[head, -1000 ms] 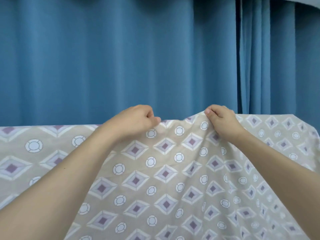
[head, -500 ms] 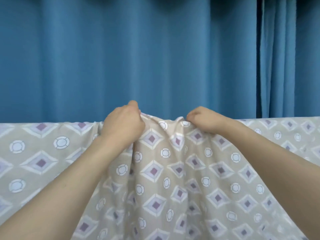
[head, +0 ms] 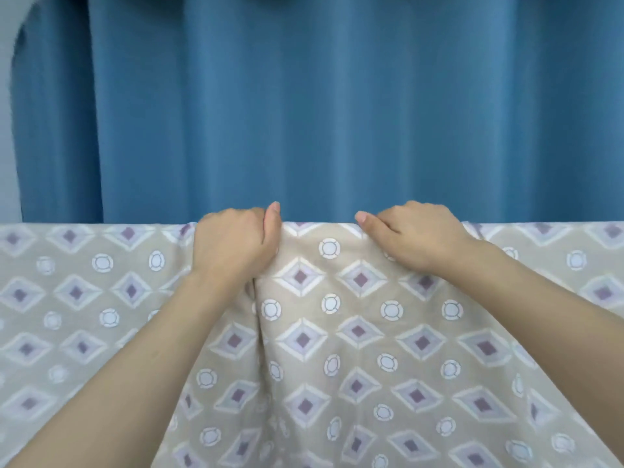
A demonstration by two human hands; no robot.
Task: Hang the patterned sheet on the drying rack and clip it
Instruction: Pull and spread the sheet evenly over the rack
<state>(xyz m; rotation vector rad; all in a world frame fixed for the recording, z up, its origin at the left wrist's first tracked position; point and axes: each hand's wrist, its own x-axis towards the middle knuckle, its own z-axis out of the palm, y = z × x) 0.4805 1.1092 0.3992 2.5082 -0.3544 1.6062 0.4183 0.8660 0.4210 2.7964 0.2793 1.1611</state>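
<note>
A beige patterned sheet point(head: 337, 332) with purple diamonds and white circles hangs over a straight top line that spans the whole width; the rack under it is hidden by the cloth. My left hand point(head: 233, 244) is closed on the sheet's top fold, left of centre, with a deep crease running down from under it. To its right, my right hand point(head: 415, 238) grips the same top fold, fingers curled over the far side. The cloth between the hands lies fairly flat. No clip is in sight.
A blue pleated curtain point(head: 320, 113) fills the background right behind the sheet. A pale wall strip point(head: 6, 130) shows at the far left edge.
The bunched hump of cloth between my hands has been pulled flat along the top line. My hands have spread apart, and the view has shifted to the left along the sheet.
</note>
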